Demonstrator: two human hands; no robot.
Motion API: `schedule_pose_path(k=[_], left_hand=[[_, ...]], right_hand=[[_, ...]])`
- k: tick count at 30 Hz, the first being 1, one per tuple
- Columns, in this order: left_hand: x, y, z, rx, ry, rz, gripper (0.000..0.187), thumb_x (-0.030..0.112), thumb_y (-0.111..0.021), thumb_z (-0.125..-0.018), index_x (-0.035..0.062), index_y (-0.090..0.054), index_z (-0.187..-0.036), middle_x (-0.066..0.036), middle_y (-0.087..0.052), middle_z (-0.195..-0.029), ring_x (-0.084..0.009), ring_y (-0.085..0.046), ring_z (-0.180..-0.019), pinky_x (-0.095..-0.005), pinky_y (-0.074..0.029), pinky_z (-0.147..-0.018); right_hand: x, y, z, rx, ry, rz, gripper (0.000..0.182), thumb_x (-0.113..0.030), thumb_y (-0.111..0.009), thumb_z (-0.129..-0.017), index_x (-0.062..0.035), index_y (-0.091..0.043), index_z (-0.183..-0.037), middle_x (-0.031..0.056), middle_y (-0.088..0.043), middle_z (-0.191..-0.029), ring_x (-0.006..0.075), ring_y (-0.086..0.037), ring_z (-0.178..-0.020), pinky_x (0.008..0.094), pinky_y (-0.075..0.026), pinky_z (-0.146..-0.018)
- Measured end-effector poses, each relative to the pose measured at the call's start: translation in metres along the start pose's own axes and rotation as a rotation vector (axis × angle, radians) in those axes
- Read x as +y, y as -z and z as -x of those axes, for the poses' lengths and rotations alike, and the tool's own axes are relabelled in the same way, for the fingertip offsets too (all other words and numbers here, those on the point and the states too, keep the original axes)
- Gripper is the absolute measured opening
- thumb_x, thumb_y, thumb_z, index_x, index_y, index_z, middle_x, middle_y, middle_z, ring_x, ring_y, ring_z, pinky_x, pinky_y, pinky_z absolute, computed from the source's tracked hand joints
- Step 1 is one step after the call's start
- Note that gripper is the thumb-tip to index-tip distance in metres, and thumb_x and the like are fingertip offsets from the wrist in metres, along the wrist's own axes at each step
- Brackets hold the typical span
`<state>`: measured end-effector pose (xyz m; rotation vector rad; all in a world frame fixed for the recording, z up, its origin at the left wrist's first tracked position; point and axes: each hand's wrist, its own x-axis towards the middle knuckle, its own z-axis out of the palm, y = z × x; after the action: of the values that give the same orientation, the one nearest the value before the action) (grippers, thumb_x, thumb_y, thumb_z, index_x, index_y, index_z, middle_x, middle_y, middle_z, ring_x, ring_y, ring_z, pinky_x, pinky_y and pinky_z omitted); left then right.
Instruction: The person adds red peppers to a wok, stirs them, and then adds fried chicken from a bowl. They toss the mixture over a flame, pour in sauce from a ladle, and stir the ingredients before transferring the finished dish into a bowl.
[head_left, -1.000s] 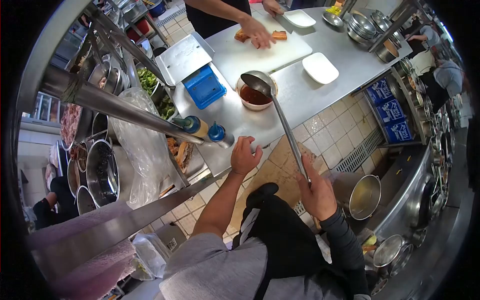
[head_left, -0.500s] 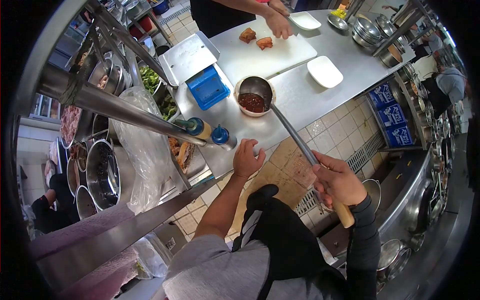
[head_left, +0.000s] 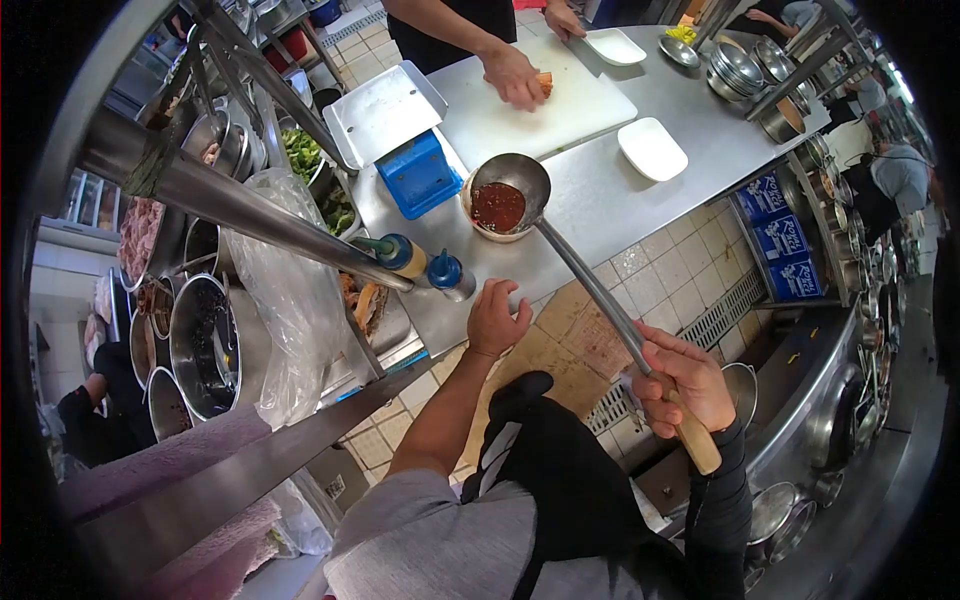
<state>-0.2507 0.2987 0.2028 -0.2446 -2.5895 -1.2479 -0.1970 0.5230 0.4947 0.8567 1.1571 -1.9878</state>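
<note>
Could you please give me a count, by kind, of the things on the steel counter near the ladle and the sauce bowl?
Ladle: 1
Sauce bowl: 1
Squeeze bottles with blue caps: 2
White rectangular dishes: 2
White cutting board: 1
Blue scale: 1
Total: 8

grey shirt, black apron, seemingly dark right sleeve

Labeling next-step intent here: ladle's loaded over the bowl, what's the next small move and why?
Probably lift the ladle straight up and level. Its cup holds red sauce and sits over the bowl, the right hand grips the handle end, and the left hand rests on the counter edge.
</note>
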Motion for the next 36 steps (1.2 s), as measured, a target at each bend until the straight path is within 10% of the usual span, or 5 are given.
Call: schedule_pose_path(k=[11,16,21,36], left_hand=[[-0.003,-0.004,-0.007,0.047,0.02,0.097,0.022,0.018,-0.067,-0.083,0.0042,-0.056,-0.097,-0.012,-0.055,-0.089,-0.023,-0.056,-0.066,-0.035,-0.047,-0.06],[0.022,-0.016,-0.053,0.466,0.468,0.723,0.038,0.025,-0.056,-0.096,-0.004,-0.049,-0.119,-0.006,-0.054,-0.079,-0.0124,-0.053,-0.066,-0.0278,-0.044,-0.061],[0.02,-0.022,-0.077,0.41,0.426,0.619,0.06,0.027,-0.052,-0.097,-0.0071,-0.032,-0.142,-0.001,-0.054,-0.07,-0.0086,-0.052,-0.062,-0.0253,-0.044,-0.059],[0.009,-0.032,-0.066,0.398,0.395,0.678,0.063,0.027,-0.059,-0.095,-0.0074,-0.033,-0.141,-0.003,-0.054,-0.079,-0.0094,-0.051,-0.063,-0.0243,-0.044,-0.062]], right_hand=[[0.019,-0.005,-0.007,0.011,0.07,0.166,0.049,-0.015,-0.05,-0.098,-0.0091,-0.038,-0.145,0.0036,-0.049,-0.063,0.0113,-0.043,-0.038,0.0262,-0.038,-0.035],[0.033,-0.011,-0.017,0.082,0.163,0.565,0.049,-0.017,-0.049,-0.098,-0.0076,-0.037,-0.145,0.0002,-0.047,-0.06,0.0094,-0.044,-0.039,0.0253,-0.039,-0.037],[0.031,-0.01,-0.019,0.087,0.184,0.739,0.05,-0.018,-0.049,-0.099,-0.0081,-0.036,-0.146,-0.0007,-0.046,-0.06,0.0085,-0.043,-0.04,0.0244,-0.039,-0.039],[0.017,0.021,-0.003,-0.031,0.007,-0.104,0.042,-0.02,-0.053,-0.098,-0.0133,-0.044,-0.138,0.0067,-0.051,-0.065,0.0111,-0.037,-0.035,0.0259,-0.03,-0.031]])
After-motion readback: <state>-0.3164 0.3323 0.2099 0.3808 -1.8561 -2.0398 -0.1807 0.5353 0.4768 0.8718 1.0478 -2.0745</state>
